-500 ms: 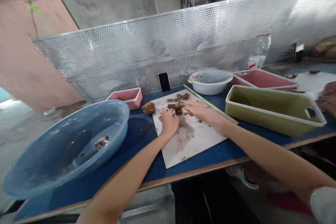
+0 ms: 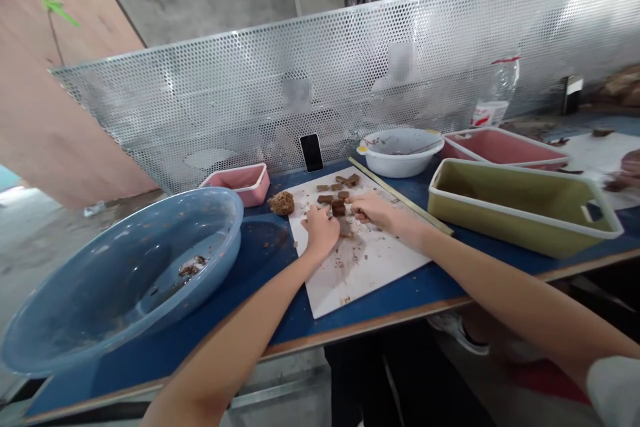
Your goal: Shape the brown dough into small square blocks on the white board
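My left hand rests on the white board, its fingers bent together just left of a dark brown block. What is under those fingers is hidden. To the right of the same block is my right hand, with fingers curled in; whatever they may hold is too small to name. Two more dark brown pieces, one to the left and another behind, lie close by. Farther back sits a group of lighter brown pieces. Dark crumbs are scattered across the board.
Left stands a large blue basin. A brown fibrous lump, a pink tray and a phone are behind. Right are a yellow-green strip, white bowl, olive bin and red bin. Another person's hand shows far right.
My right hand's fingers, stretched over the brown pieces before, are now curled in and slightly back to the right. My left hand stays nearly in place. The view has shifted slightly.
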{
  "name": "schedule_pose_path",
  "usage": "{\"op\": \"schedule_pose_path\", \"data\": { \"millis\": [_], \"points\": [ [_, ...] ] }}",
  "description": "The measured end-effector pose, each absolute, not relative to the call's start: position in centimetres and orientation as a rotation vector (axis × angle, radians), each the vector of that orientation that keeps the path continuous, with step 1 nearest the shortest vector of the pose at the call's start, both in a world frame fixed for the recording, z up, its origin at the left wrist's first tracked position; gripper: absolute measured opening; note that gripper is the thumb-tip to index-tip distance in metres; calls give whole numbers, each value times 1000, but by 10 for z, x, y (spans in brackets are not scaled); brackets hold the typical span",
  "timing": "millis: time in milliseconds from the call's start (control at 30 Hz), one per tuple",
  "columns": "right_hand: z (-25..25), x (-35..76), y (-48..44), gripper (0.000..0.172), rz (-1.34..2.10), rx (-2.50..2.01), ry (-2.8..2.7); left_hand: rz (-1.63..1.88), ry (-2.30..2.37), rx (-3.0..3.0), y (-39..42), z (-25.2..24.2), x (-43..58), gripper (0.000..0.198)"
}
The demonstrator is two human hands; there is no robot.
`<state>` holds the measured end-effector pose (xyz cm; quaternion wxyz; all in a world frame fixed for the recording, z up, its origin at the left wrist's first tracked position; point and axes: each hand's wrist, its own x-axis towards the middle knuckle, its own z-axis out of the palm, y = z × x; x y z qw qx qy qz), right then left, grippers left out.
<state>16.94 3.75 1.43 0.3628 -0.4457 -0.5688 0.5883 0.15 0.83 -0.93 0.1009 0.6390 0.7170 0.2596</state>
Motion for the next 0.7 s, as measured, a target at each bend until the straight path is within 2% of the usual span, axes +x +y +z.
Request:
{"op": "schedule_pose_path", "data": {
  "millis": [700],
  "points": [
    [20, 169, 32, 26, 1470, -1176, -1533, 811, 2091, 1907, 6, -10, 2, 47]
  ]
}}
